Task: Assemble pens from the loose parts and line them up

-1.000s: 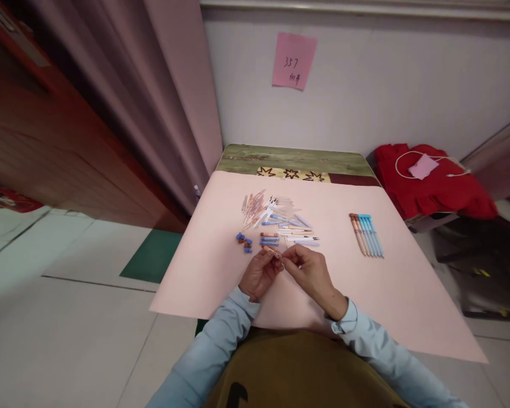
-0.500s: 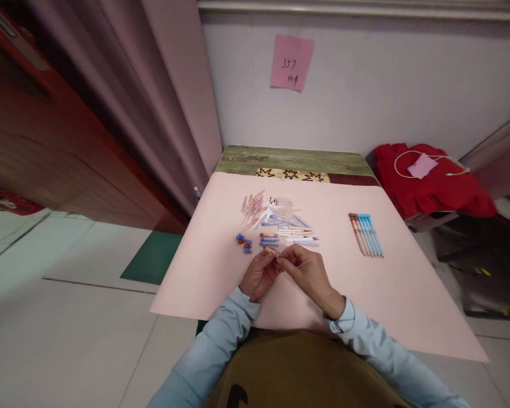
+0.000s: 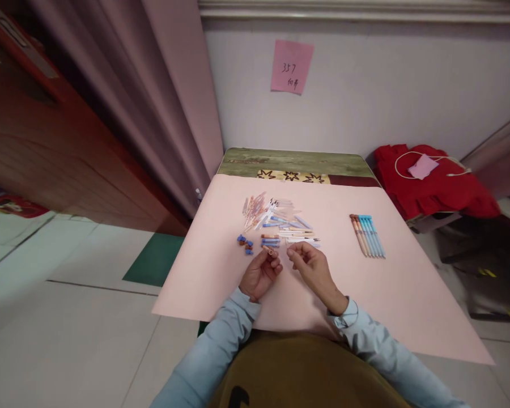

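Observation:
Near the table's front, my left hand is closed around a short brown pen barrel, its open end facing up and toward me. My right hand hovers just right of it, thumb and forefinger pinched together beside the refills. Anything between those fingertips is too small to make out. Just beyond the left hand lie blue and brown pen barrels in a short stack. To their left is a little cluster of blue and brown pen caps.
Behind the hands, clear and pinkish pen parts lie heaped beside white refills. Several brown and blue pens form a row on the right of the pink table cover. Red cloth covers a seat beyond the table's right edge.
My right hand has drawn away to the right from my left hand, leaving a gap between them. The brown barrel stays in the left hand, its open end now visible.

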Demonstrator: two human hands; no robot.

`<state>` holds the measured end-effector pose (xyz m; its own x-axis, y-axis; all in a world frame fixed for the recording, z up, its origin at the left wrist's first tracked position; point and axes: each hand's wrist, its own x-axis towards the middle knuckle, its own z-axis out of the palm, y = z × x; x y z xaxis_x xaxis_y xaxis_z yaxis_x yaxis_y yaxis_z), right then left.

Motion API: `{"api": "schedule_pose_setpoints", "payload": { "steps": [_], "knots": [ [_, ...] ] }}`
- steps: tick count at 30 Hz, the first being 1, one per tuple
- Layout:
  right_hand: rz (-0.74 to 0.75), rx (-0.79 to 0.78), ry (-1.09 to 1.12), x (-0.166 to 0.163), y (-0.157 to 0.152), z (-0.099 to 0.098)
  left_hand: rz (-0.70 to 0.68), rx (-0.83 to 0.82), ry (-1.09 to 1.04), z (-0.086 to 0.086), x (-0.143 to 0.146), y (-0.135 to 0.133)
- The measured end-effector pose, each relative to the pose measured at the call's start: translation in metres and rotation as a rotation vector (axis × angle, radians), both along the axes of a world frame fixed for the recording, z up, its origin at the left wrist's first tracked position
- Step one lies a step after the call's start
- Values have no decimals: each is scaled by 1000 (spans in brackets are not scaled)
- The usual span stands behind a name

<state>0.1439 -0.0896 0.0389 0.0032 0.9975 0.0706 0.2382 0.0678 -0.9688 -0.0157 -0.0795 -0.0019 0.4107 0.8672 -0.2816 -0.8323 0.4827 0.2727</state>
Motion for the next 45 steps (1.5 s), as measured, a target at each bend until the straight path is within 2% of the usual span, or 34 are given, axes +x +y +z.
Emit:
{"api": "schedule_pose_setpoints", "payload": {
  "steps": [2, 5, 8, 11, 15, 19, 22, 24, 27, 31, 45],
  "knots": [
    [4, 112, -147, 2, -5, -1, -5, 3, -9, -1, 0, 1],
    [86, 304, -423, 0, -13, 0, 12, -4, -3, -4, 1, 0],
    [147, 361, -638, -5, -18, 1, 63, -34, 30, -7, 3, 0],
    [137, 379, -719, -9, -20, 2, 84, -53, 40, -9, 4, -1],
    [121, 399, -717, -8, -23, 3, 65, -29, 51, -7, 4, -2],
    [79, 371, -664, 4, -21, -4, 29, 3, 87, -3, 2, -2],
    [-68, 309, -617, 21, -10, -14, 12, 7, 115, 0, 1, -2],
    [-145, 238, -666, 32, 2, -17, 17, 5, 122, 0, 1, -2],
    [-119, 137, -800, 38, 19, -15, 24, 7, 119, 0, 1, -2],
    [-60, 58, -909, 29, 36, -10, 35, 6, 115, 1, 1, -3],
    [3, -28, -1121, 4, 71, -13, 14, 21, 118, 1, 1, -3]
  ]
}}
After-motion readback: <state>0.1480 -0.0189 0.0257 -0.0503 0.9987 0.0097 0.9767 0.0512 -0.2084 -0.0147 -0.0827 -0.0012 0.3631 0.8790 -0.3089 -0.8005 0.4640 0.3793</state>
